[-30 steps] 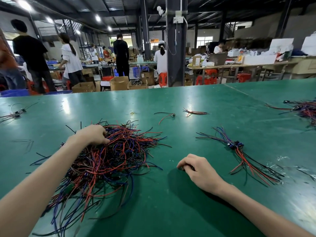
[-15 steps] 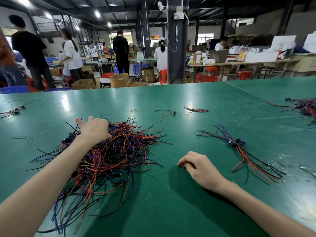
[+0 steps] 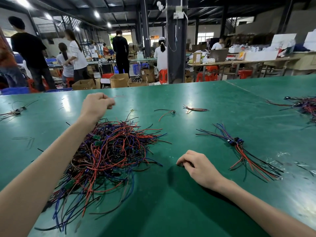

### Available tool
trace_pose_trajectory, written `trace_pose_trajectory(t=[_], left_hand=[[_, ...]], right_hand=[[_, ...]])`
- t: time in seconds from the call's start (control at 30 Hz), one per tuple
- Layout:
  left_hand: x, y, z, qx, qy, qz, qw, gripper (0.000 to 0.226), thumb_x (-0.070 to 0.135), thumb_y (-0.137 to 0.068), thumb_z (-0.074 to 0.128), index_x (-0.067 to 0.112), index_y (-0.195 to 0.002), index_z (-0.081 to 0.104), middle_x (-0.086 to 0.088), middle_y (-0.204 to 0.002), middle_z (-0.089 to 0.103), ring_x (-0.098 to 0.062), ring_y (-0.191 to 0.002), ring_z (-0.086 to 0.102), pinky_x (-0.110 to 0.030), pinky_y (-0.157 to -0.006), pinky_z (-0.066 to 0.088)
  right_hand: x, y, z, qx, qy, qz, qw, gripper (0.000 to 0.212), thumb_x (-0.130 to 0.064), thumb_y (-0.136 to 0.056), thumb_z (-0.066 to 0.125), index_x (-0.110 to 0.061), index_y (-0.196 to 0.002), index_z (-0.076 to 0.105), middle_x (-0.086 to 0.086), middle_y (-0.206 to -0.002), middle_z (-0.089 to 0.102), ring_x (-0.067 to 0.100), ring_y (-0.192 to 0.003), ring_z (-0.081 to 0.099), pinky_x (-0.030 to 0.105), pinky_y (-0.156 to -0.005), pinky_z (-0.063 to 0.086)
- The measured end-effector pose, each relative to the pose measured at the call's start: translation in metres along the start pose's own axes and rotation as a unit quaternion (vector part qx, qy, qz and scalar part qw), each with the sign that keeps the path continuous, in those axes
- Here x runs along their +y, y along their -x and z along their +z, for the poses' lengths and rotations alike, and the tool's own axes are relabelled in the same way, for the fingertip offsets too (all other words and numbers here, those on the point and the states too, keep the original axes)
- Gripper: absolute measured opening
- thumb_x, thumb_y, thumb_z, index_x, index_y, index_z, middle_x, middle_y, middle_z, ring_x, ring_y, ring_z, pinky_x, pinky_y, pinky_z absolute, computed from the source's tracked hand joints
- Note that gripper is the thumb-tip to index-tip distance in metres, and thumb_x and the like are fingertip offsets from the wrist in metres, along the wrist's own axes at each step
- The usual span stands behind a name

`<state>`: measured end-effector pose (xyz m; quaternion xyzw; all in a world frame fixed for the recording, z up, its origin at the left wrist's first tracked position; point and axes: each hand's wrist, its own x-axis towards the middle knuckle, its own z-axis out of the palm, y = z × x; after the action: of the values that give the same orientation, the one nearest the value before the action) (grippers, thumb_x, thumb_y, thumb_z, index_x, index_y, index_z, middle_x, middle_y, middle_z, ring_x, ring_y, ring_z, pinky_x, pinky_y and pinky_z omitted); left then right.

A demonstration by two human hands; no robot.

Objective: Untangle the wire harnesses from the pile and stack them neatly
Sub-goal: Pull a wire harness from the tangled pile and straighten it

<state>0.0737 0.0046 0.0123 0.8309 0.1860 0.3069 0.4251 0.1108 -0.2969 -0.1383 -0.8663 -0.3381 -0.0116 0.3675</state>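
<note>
Seen from the head camera, the tangled pile of wires point(image 3: 109, 151) sprawls on the green surface point(image 3: 153, 211) from near-left to far-right, under the left forearm. The left hand point(image 3: 97, 104) hangs curled above the pile's far edge. The right hand point(image 3: 198, 165) rests curled just beside its right fringe. Whether either hand pinches a wire I cannot tell. The sorted bundle point(image 3: 239, 147) lies right of that hand, running far-left to near-right. Cardboard boxes point(image 3: 119, 80) stand open beyond, contents hidden

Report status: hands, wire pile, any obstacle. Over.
Left hand fisted above far edge of wire pile, grip unclear. Right hand rests idle on table. Pile tangled; small stack to its right. Nothing in the way.
</note>
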Motion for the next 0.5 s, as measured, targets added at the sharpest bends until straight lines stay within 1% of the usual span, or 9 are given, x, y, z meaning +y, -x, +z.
trace_pose_trajectory(t=[0.07,0.1,0.13,0.2,0.27,0.37,0.4,0.43,0.5], left_hand=[[0.014,0.003,0.0,-0.021,0.095,-0.006,0.995,0.018,0.012,-0.092,0.055,0.015,-0.075,0.058,-0.005,-0.085,0.071,-0.014,-0.068,0.065,-0.022,-0.067,0.044],[0.019,0.004,0.0,-0.026,0.107,0.0,0.994,0.019,0.011,-0.092,0.055,0.016,-0.073,0.057,-0.005,-0.084,0.071,-0.012,-0.064,0.065,-0.024,-0.068,0.045],[0.022,0.004,0.001,-0.025,0.097,0.012,0.995,0.019,0.011,-0.092,0.056,0.016,-0.073,0.059,-0.004,-0.083,0.071,-0.011,-0.064,0.065,-0.024,-0.067,0.045],[0.019,0.003,0.004,-0.015,0.033,0.033,0.999,0.016,0.015,-0.089,0.061,0.014,-0.074,0.065,-0.003,-0.081,0.07,-0.012,-0.07,0.061,-0.021,-0.066,0.043],[0.008,0.003,0.008,-0.001,-0.022,0.023,1.0,0.015,0.021,-0.088,0.063,0.014,-0.078,0.071,-0.001,-0.08,0.068,-0.013,-0.072,0.055,-0.024,-0.065,0.041],[-0.016,0.001,0.008,0.029,-0.053,-0.034,0.998,0.017,0.021,-0.088,0.064,0.007,-0.088,0.074,-0.001,-0.071,0.064,-0.011,-0.057,0.045,-0.021,-0.052,0.036],[-0.022,-0.001,0.006,0.011,-0.039,-0.054,0.998,0.017,0.018,-0.089,0.063,0.004,-0.093,0.073,-0.002,-0.072,0.065,-0.01,-0.057,0.047,-0.02,-0.053,0.036],[-0.026,-0.003,0.004,-0.025,-0.008,-0.072,0.997,0.017,0.013,-0.09,0.062,0.002,-0.099,0.072,-0.004,-0.077,0.068,-0.01,-0.061,0.051,-0.018,-0.055,0.039],[-0.026,-0.003,0.005,-0.108,0.055,-0.088,0.989,0.019,0.004,-0.092,0.057,0.004,-0.107,0.068,-0.006,-0.094,0.071,-0.01,-0.073,0.06,-0.016,-0.059,0.047]], right_hand=[[0.0,0.0,0.001,-0.001,0.003,-0.002,1.0,0.025,-0.002,-0.091,0.051,-0.014,-0.091,0.073,-0.005,-0.088,0.06,0.01,-0.079,0.056,0.021,-0.078,0.044],[0.0,0.0,0.001,0.0,0.004,-0.004,1.0,0.025,-0.002,-0.091,0.051,-0.014,-0.091,0.073,-0.005,-0.088,0.061,0.01,-0.079,0.056,0.021,-0.078,0.044],[-0.001,-0.001,0.001,0.0,0.004,-0.005,1.0,0.025,-0.002,-0.091,0.051,-0.014,-0.092,0.073,-0.004,-0.088,0.061,0.011,-0.08,0.057,0.023,-0.079,0.045],[-0.001,-0.001,0.001,-0.001,0.004,-0.004,1.0,0.025,-0.002,-0.091,0.051,-0.015,-0.091,0.073,-0.004,-0.088,0.06,0.013,-0.082,0.058,0.025,-0.081,0.045],[0.0,-0.001,0.001,-0.003,0.003,-0.003,1.0,0.025,-0.003,-0.091,0.051,-0.014,-0.091,0.073,-0.004,-0.089,0.061,0.013,-0.084,0.059,0.026,-0.082,0.046],[0.0,0.0,0.002,-0.007,0.002,-0.003,1.0,0.024,-0.004,-0.092,0.051,-0.015,-0.091,0.073,-0.005,-0.089,0.061,0.012,-0.083,0.059,0.023,-0.081,0.045],[0.0,0.001,0.002,-0.006,0.001,-0.003,1.0,0.025,-0.004,-0.092,0.051,-0.015,-0.091,0.073,-0.005,-0.089,0.06,0.011,-0.082,0.058,0.021,-0.08,0.045],[0.0,0.001,0.002,-0.006,0.001,-0.004,1.0,0.025,-0.004,-0.092,0.051,-0.016,-0.091,0.073,-0.006,-0.088,0.06,0.01,-0.081,0.057,0.021,-0.079,0.044],[0.001,0.001,0.001,-0.005,0.003,-0.006,1.0,0.025,-0.005,-0.092,0.05,-0.016,-0.09,0.073,-0.007,-0.088,0.06,0.009,-0.08,0.057,0.021,-0.078,0.044]])
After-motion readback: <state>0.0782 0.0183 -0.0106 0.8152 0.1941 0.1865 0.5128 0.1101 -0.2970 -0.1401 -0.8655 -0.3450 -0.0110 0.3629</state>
